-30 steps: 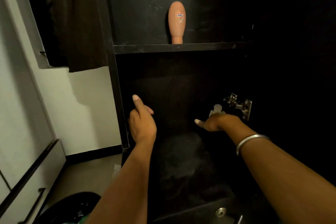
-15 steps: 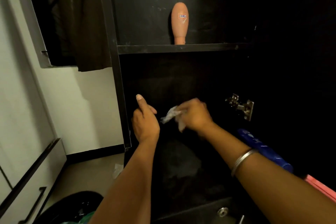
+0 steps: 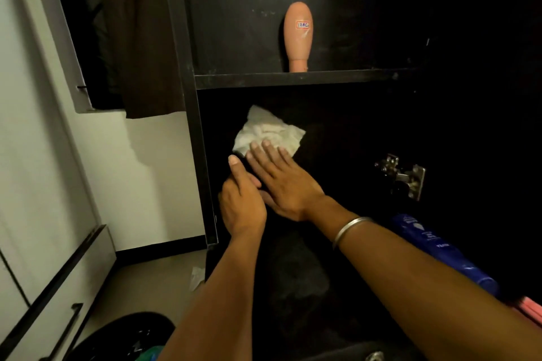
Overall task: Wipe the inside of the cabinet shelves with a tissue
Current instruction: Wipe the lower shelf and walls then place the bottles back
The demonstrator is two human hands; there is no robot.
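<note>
While the right hand (image 3: 281, 182) presses flat on the tissue (image 3: 268, 133) with straight fingers, tissue crumpled, no clear long axis, left hand (image 3: 242, 202) beside it, thumb raised, fingers loosely curled.

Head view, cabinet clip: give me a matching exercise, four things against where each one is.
Things:
1. tissue
2. peach bottle
3. blue bottle
4. metal hinge

Places:
A. lying low at the right, beyond the right forearm
B. standing on the upper shelf
C. under the right hand's flat fingers
D. fixed to the cabinet's right side wall

Pairs: 1-C, 2-B, 3-A, 4-D
</note>
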